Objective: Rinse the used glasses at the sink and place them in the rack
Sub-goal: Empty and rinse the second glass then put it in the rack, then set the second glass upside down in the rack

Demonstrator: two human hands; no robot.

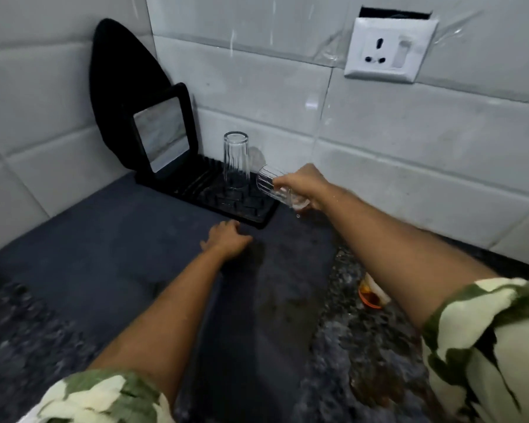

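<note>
A black drying rack (257, 219) with short pegs lies on the dark counter against the tiled wall. One clear ribbed glass (235, 160) stands upside down on it. My right hand (306, 186) grips a second clear ribbed glass (272, 186) by its base, tilted on its side with the mouth toward the rack, just above the rack's right end. A water drop hangs below it. My left hand (226, 239) rests palm down on the counter in front of the rack, fingers curled, holding nothing.
A black-framed mirror (162, 132) and a black pointed board (116, 74) lean in the corner behind the rack. A white wall socket (388, 50) sits up right. An orange object (370, 296) lies on the speckled counter under my right forearm. A dark mat (119, 254) covers the left counter.
</note>
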